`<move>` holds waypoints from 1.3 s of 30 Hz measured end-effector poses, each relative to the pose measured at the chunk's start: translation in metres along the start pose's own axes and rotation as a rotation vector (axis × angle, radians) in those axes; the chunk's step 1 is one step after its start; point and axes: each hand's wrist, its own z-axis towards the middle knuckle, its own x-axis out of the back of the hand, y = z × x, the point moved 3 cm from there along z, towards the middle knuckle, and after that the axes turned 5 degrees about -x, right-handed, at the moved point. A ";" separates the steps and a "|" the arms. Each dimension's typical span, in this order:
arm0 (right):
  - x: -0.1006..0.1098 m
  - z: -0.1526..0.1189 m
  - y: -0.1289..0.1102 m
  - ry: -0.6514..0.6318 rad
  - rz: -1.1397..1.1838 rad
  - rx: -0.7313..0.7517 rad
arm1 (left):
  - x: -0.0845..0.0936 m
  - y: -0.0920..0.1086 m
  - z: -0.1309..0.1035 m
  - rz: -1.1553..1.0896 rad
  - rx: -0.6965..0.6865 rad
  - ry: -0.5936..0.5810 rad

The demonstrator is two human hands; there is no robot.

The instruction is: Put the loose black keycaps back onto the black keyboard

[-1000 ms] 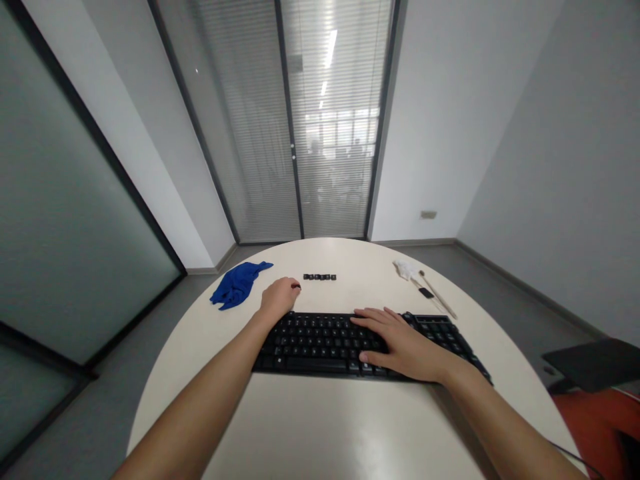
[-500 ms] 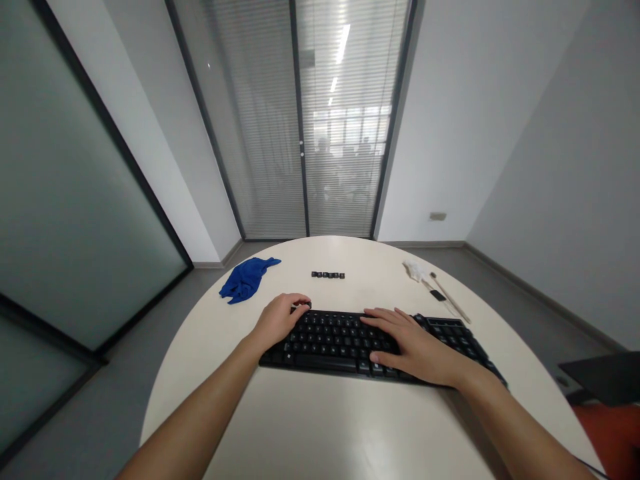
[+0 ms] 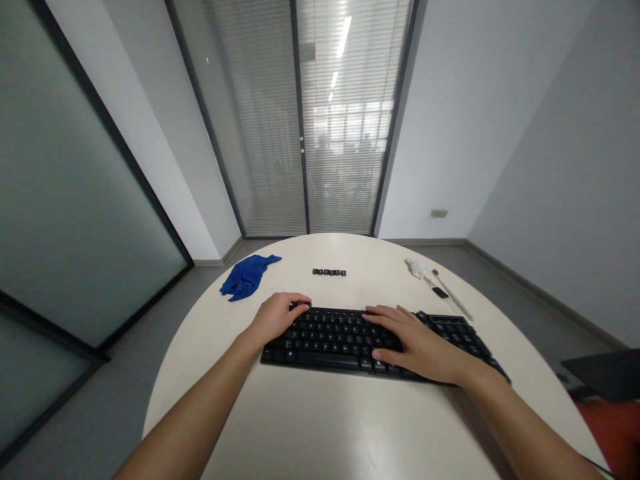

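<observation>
A black keyboard point(image 3: 327, 361) lies across the round table in front of me. At its upper left corner, my left hand point(image 3: 278, 319) is closed, with thumb and fingertips pinched around a small black keycap point(image 3: 309, 305) at the top row. Whether the keycap is still seated or loose is too small to tell. My right hand point(image 3: 413, 343) rests over the right-middle keys, fingers stretched and thumb apart, covering part of the keyboard. Beyond the keyboard, several loose black keycaps point(image 3: 329, 272) stand in a short row.
A crumpled blue cloth point(image 3: 249, 277) lies at the table's left. Toward the right edge are a white crumpled piece point(image 3: 417, 268), a small black-ended tool point(image 3: 440, 292) and a thin stick-like brush point(image 3: 454, 297). A dark and red chair point(image 3: 607, 393) stands at the lower right.
The view has shifted very slightly. Both hands keep their places on the keyboard, with no clear movement of the keycaps.
</observation>
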 end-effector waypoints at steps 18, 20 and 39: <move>-0.001 0.000 0.002 0.003 0.001 0.004 | 0.000 0.032 -0.005 0.370 -0.143 -0.099; -0.002 0.000 0.004 0.006 0.006 0.008 | 0.001 0.036 -0.007 0.379 -0.163 -0.126; -0.001 -0.001 0.002 -0.001 0.005 -0.008 | -0.004 0.024 -0.002 0.285 -0.146 -0.008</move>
